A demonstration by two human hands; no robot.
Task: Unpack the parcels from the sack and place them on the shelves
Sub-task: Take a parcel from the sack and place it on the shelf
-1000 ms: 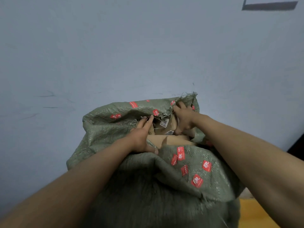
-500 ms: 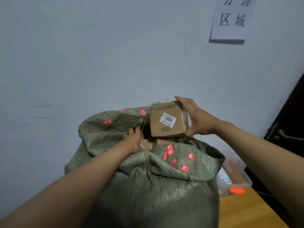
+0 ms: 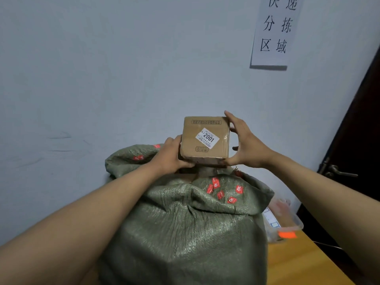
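Head view: parcel [image 3: 205,140] is clear of the sack [image 3: 185,223], held just above its open mouth, label face toward camera. Left hand [image 3: 171,156] grips the lower-left edge, right hand [image 3: 244,142] clamps the right side, fingers on top corner, thumb under. Box is roughly square, centred between both hands; no shelves in frame, so the carry likely needs a turn away from the wall [image 3: 102,68].

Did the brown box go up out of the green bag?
Yes. The brown box rose clear of the green sack's mouth, and both hands, left and right, hold it.
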